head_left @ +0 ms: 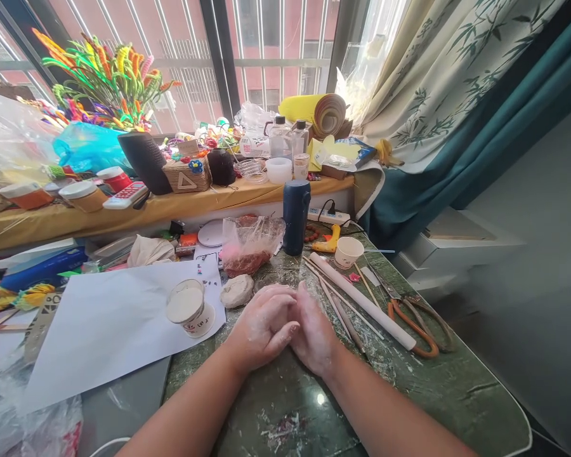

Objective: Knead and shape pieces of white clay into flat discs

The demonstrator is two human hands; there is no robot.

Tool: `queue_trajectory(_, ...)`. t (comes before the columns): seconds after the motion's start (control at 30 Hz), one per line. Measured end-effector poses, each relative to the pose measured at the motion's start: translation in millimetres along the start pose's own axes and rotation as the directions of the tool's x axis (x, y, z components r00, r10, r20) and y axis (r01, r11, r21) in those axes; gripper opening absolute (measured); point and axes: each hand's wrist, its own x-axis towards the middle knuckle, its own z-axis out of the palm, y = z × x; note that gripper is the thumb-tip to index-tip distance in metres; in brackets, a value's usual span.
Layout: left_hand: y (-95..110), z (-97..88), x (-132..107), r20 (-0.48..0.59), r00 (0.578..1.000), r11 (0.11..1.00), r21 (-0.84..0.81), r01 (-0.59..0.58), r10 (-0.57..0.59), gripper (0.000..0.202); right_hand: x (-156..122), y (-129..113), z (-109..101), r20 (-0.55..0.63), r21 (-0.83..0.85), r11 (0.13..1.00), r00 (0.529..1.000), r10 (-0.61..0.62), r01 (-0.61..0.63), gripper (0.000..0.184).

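Head view looks down on a green marble table [285, 406], where the person's two hands meet at the near middle; the left hand [261, 325] lies partly over the right hand [315, 333], both dusted with white powder. The left hand's fingers [282, 335] are curled and held close together, wrapped against the right hand; the right hand's fingers are tucked beneath the left, so whether they are spread or closed cannot be told, nor whether anything sits between the palms.

The nearest thing is a pale lump [236, 291] of doughy stuff; it rests on the table just beyond the left hand, apart from it and touched by neither hand. Left of the lump a paper cup [188, 308] with white filling lies tilted on a large white sheet [109, 330]. Right of the hands a long white rod [361, 299] runs slantwise from far left to near right, with thin sticks [339, 303] beside it; orange-handled scissors [416, 322] lie at its near end.

Farther off - behind the lump - a clear plastic bag [250, 244] holds something reddish; a dark blue bottle [295, 216] stands upright beside it, and a small paper cup [348, 252] stands to its right.
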Motion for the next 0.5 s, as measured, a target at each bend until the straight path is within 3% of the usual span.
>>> queue_trajectory(0.1, -9.5, -1.9, 2.1, 0.011, 0.995, 0.992, 0.075, 0.103, -0.104, 0.019, -5.1, -2.2, 8.0, 0.130, 0.091, 0.995, 0.990, -0.053, 0.041, 0.049)
queue_trajectory(0.2, -14.1, -4.4, 3.1, 0.050, 0.995, 0.987, 0.139, 0.081, -0.089, 0.020, -8.5, -4.6, 11.3, 0.046, 0.152, 0.987, 0.998, -0.053, 0.045, 0.048)
queue_trajectory(0.33, -7.8, -4.7, 4.0, 0.078, 0.997, 0.996, 0.087, 0.009, -0.016, 0.032, -9.7, -7.3, 8.3, -0.062, 0.203, 0.979, 0.998, 0.028, -0.015, 0.053)
queue_trajectory(0.5, -1.0, -1.6, 6.7, 0.087, 0.996, 0.997, 0.077, 0.011, -0.017, 0.043, -12.9, -7.7, 4.0, 0.000, 0.292, 0.951, 0.994, 0.108, -0.103, 0.075)
